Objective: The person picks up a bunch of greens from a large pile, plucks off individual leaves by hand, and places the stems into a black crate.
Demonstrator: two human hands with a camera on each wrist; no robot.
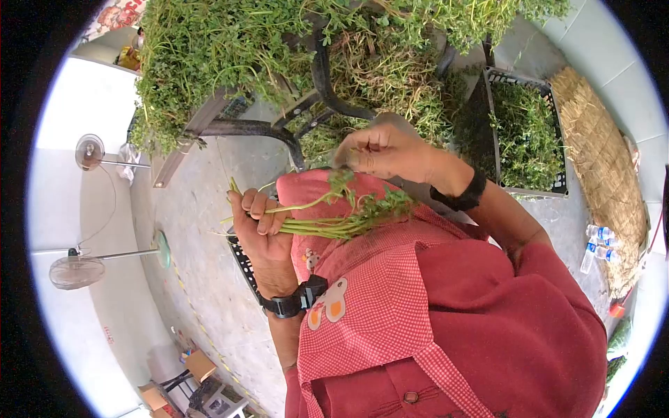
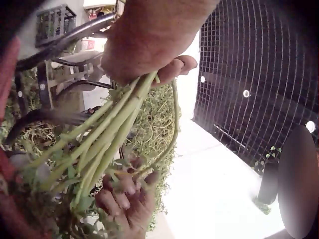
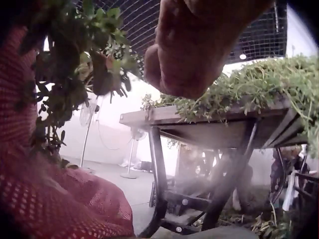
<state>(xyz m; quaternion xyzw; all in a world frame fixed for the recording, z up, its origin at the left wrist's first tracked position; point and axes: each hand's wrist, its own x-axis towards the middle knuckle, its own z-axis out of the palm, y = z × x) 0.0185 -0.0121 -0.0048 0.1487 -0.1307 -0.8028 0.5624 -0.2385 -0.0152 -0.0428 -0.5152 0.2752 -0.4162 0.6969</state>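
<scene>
My left hand (image 1: 261,216) grips a bunch of green leafy stems (image 1: 320,226) in front of the apron, its fingers curled round the bare stalks. The leafy ends spread toward the right. One stem (image 2: 174,119) bends away from the bunch in the left wrist view and runs to the fingertips of my right hand (image 2: 129,199), which pinch its leafy end. From the head, the right hand (image 1: 387,150) looks blurred, fingers curled, just above the bunch. In the right wrist view leaves (image 3: 75,74) hang near the curled right hand (image 3: 184,55).
A table heaped with green plants (image 1: 223,63) stands ahead, on black metal legs (image 1: 324,70). More cut plants (image 1: 383,70) lie beneath. A black crate (image 1: 529,139) of greens is at right, beside a rolled straw mat (image 1: 599,160) and water bottles (image 1: 601,247). Fans (image 1: 77,272) stand left.
</scene>
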